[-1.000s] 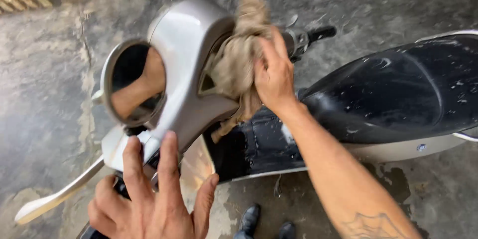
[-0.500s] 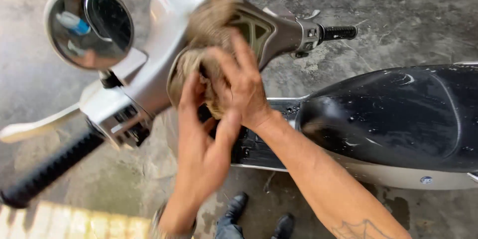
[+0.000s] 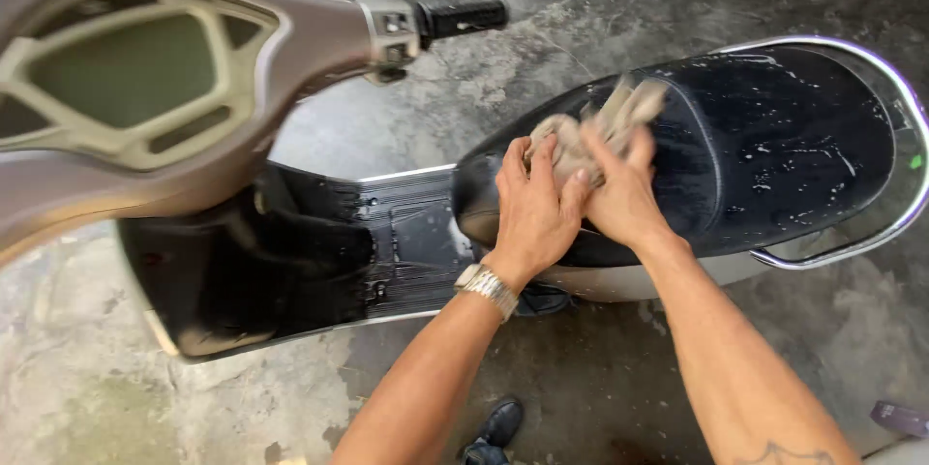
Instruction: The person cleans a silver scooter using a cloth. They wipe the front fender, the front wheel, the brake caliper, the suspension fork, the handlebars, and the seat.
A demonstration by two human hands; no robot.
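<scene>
A wet black scooter seat [image 3: 774, 146] carries a crumpled beige rag [image 3: 595, 126] at its front end.

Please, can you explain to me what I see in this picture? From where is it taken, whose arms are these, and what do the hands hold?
The picture comes from a camera worn on a person's head, looking down, so the two bare arms belong to that person. No machine is at work here. Below stands a scooter on wet concrete ground. Its black seat is wet, with water drops. At upper left you see the grey handlebar housing and one black handle. The left hand, with a metal wristwatch, and the right hand together press a beige cloth on the front of the seat. A dark shoe shows below.
</scene>
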